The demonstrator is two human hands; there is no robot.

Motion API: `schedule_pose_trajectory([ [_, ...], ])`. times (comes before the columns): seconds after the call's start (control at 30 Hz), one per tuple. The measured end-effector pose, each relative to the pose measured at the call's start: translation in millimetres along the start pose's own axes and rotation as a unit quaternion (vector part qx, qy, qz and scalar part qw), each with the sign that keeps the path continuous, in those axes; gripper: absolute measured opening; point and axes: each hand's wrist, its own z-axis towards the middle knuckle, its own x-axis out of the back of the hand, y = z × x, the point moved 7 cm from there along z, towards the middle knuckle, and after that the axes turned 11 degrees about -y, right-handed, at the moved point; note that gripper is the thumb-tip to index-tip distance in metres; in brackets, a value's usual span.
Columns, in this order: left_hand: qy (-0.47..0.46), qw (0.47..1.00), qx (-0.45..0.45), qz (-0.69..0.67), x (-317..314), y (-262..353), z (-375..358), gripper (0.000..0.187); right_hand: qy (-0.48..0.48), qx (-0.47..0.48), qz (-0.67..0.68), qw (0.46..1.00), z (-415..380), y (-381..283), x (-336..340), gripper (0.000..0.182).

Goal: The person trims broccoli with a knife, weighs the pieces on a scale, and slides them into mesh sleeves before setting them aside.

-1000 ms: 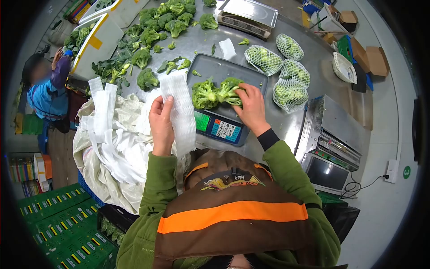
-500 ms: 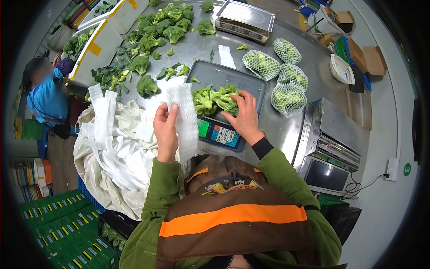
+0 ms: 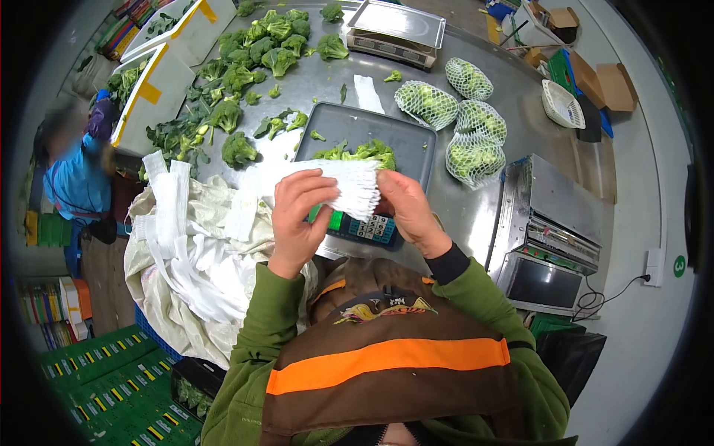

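Both hands grip one white foam mesh sleeve (image 3: 338, 187): the left hand (image 3: 297, 215) pinches its near edge, the right hand (image 3: 407, 212) clamps the other end, so the sleeve is stretched flat between them. Just beyond the fingers, green broccoli heads (image 3: 364, 152) sit on the grey scale tray (image 3: 372, 130), within easy reach.

The white foam net sleeve (image 3: 349, 186) looks soft and ribbed. The bench (image 3: 476, 204) is dull brushed metal; the scale's tray (image 3: 357, 126) is matt grey plastic.
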Motion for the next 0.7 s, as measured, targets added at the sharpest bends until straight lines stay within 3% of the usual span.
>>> schedule_pose_trajectory([
  [0.2, 0.013, 0.995, -0.017, 0.094, 0, 5, 7, 0.033, -0.005, -0.024, 0.088, 0.996, -5, -14, -10, 0.029],
  [0.3, 0.014, 0.994, -0.011, 0.110, -1, 7, 10, 0.033, -0.015, 0.008, -0.023, 1.000, -6, -25, -14, 0.025],
  [0.33, -0.018, 0.994, 0.000, 0.110, -2, 9, 14, 0.034, 0.025, 0.003, -0.052, 0.998, -7, -28, -10, 0.023],
  [0.37, -0.057, 0.996, 0.024, 0.064, -4, 11, 18, 0.044, 0.064, 0.003, -0.082, 0.995, -6, -32, -6, 0.021],
  [0.43, -0.134, 0.969, 0.154, -0.136, -16, -2, 12, 0.100, 0.094, 0.088, -0.161, 0.978, -5, -45, -4, 0.016],
  [0.5, -0.175, 0.917, 0.185, -0.308, -26, 5, 15, 0.107, 0.025, 0.087, -0.092, 0.992, 0, -52, -21, 0.013],
  [0.57, -0.133, 0.845, 0.161, -0.493, -39, 16, 20, 0.099, -0.017, 0.149, -0.143, 0.978, 2, -58, -31, 0.007],
  [0.63, -0.069, 0.847, 0.189, -0.493, -46, 6, 22, 0.076, -0.017, 0.147, -0.125, 0.981, 5, -62, -27, 0.005],
  [0.67, -0.073, 0.819, 0.279, -0.496, -49, 0, 19, 0.056, -0.035, 0.113, -0.091, 0.989, 6, -58, -23, 0.006],
  [0.7, -0.060, 0.828, 0.262, -0.492, -46, -1, 24, 0.043, -0.050, 0.079, -0.057, 0.994, 5, -53, -19, 0.007],
])
